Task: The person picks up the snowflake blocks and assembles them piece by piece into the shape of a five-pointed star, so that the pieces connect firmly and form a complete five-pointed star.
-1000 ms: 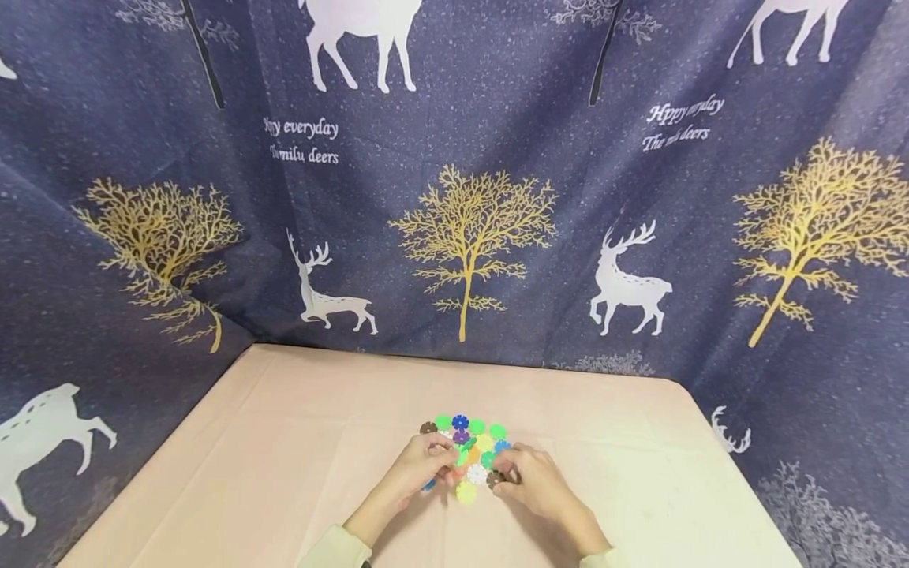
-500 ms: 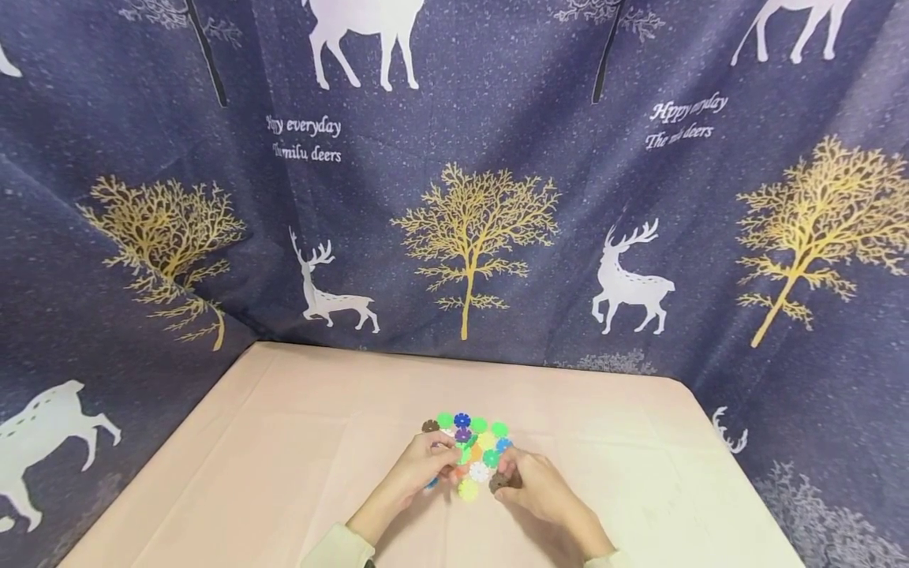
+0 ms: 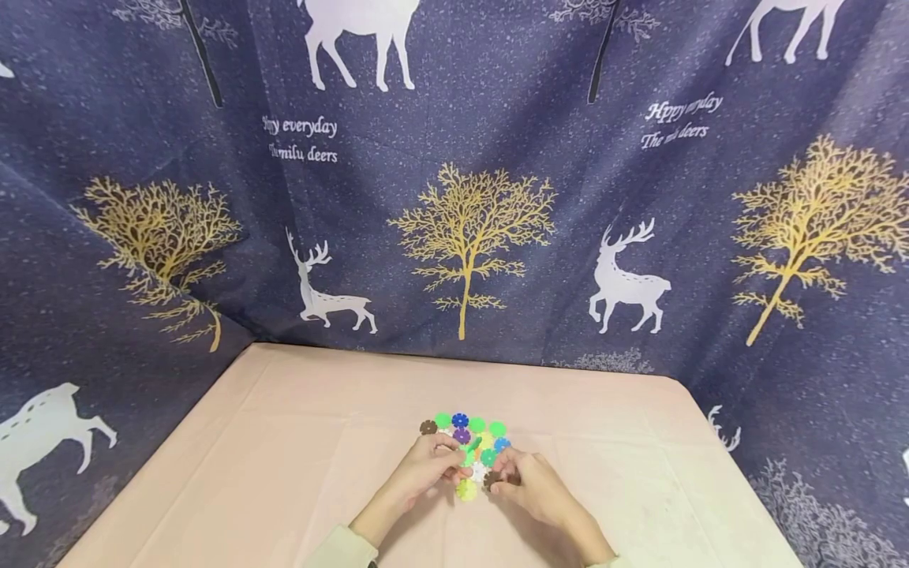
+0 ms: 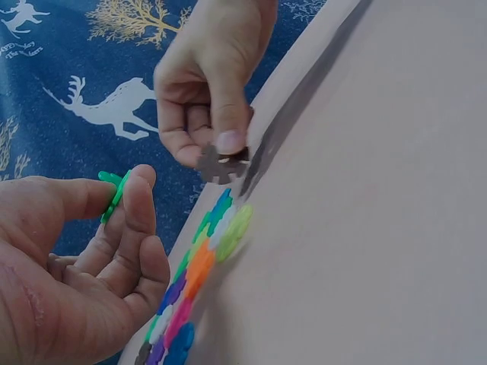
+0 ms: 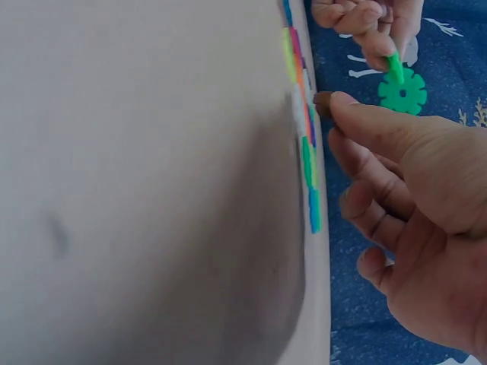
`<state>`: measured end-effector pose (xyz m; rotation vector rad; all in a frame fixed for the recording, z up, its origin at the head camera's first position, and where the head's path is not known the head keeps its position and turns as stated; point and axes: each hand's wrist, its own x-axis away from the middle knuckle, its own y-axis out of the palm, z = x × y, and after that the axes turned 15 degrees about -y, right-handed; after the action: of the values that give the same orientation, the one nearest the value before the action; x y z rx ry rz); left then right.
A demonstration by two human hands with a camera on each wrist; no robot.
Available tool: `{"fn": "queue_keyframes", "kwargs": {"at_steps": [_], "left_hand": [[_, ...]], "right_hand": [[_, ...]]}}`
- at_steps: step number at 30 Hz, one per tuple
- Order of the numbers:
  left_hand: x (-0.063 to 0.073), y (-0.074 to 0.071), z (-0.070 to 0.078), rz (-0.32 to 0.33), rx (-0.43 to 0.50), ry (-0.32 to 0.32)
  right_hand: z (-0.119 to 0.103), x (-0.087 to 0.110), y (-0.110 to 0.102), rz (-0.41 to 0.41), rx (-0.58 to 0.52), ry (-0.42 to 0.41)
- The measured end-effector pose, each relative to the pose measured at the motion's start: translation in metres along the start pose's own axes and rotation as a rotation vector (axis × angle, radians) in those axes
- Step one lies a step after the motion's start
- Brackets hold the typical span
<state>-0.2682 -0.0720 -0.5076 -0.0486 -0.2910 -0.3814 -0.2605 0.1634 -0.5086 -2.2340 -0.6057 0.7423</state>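
Note:
Between thumb and fingertips, my left hand (image 3: pixel 419 467) pinches green notched flower discs (image 4: pixel 114 196). Two of them appear joined at an angle in the right wrist view, where one green disc (image 5: pixel 403 93) shows its face. My right hand (image 3: pixel 536 483) pinches a brown notched disc (image 4: pixel 221 166) by its edge. The two hands are a short way apart, both above a flat cluster of loose discs. In that cluster a white disc (image 3: pixel 479 472) and a yellow disc (image 3: pixel 465 490) lie nearest me. My left fingers hide part of the cluster in the head view.
A pale pink cloth covers the table (image 3: pixel 298 473). At the cluster's far side lie a dark blue disc (image 3: pixel 460 420), a purple disc (image 3: pixel 461 435), another brown disc (image 3: pixel 428 427) and several green ones. Behind the table hangs a navy curtain (image 3: pixel 355 205) with deer and trees.
My left hand has shifted slightly right with the green discs, which now stand at a different tilt. The right hand stays almost in place, still pinching the brown disc. The cluster lies as before.

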Motion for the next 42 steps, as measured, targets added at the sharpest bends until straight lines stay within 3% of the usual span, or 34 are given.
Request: {"fn": "queue_keyframes", "kwargs": {"at_steps": [18,22,31,42], "left_hand": [[-0.001,0.006,0.000,0.022,0.014,-0.013],[-0.001,0.007,0.001,0.010,0.016,-0.019],[-0.001,0.014,0.004,-0.024,0.048,-0.021],[0.002,0.018,0.012,-0.016,0.072,-0.044]], "right_hand": [[-0.012,-0.013,-0.005,0.152,0.019,-0.031],[-0.011,-0.012,-0.005,0.200,0.062,-0.083],[-0.009,-0.011,-0.004,0.330,0.212,-0.287],[-0.011,-0.015,-0.004,0.337,0.260,-0.361]]}}
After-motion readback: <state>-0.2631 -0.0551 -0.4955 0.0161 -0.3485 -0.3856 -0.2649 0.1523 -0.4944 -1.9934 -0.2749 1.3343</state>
